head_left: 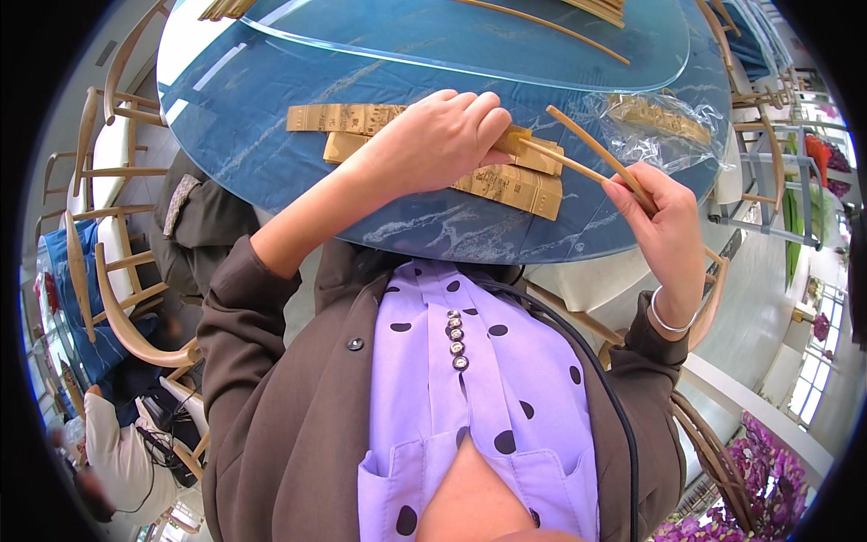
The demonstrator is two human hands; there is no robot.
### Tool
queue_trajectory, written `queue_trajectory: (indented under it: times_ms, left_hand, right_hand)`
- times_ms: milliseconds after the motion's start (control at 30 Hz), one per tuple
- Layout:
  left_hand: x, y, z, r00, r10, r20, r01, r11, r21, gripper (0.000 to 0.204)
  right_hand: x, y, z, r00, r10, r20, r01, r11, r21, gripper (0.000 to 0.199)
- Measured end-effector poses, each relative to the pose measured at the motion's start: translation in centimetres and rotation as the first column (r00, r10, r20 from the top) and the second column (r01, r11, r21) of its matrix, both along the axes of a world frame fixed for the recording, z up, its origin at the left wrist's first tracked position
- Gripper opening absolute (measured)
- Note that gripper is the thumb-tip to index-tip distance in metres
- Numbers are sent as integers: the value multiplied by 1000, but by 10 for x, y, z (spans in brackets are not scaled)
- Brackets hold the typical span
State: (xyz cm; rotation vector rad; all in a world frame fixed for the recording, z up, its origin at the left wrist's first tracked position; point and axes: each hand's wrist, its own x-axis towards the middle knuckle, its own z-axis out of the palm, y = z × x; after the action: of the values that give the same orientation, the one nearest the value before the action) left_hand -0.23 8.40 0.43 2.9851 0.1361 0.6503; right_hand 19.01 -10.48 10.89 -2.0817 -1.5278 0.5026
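Note:
My left hand (447, 140) is closed around a gold-brown paper chopstick sleeve (513, 144), just above the table. In my right hand (664, 208) are two light wooden chopsticks. The tip of one chopstick (573, 164) reaches the sleeve's end; how far it goes in is hard to tell. The other chopstick (591, 144) angles away to the upper left, its tip free of the sleeve. Beneath my hands, several flat printed paper sleeves (524, 190) lie overlapped, partly covered by my left hand and wrist.
A crumpled clear plastic bag (668, 131) with more gold sleeves lies right of my hands. Loose chopsticks (551, 27) rest on the glass turntable (406, 63) of the round blue table (226, 117). Wooden chairs (99, 280) stand around; another person (126, 452) is at lower left.

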Motion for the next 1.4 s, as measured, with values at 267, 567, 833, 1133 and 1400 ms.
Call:
queue_trajectory:
  times_ms: [267,567,833,1133,1400]
  left_hand:
    - [4,-5,3,999,-46,-9,46,999,3,34]
    - [7,-6,9,996,-91,16,88,987,134,37]
    - [-29,-31,18,780,281,559,-268,957,-108,47]
    - [-7,-54,18,632,675,382,354,186,-916,22]
    - [-25,-16,30,553,741,380,459,110,-881,31]
  right_hand:
    - [-2,6,-5,999,49,-19,-51,993,-107,16]
    - [-19,25,-43,929,158,-335,-161,987,21,40]
    - [-19,23,-47,798,112,-592,-91,994,65,32]
    - [-59,40,-48,754,125,-645,-49,990,135,31]
    - [-61,40,-40,998,19,57,-37,940,340,28]
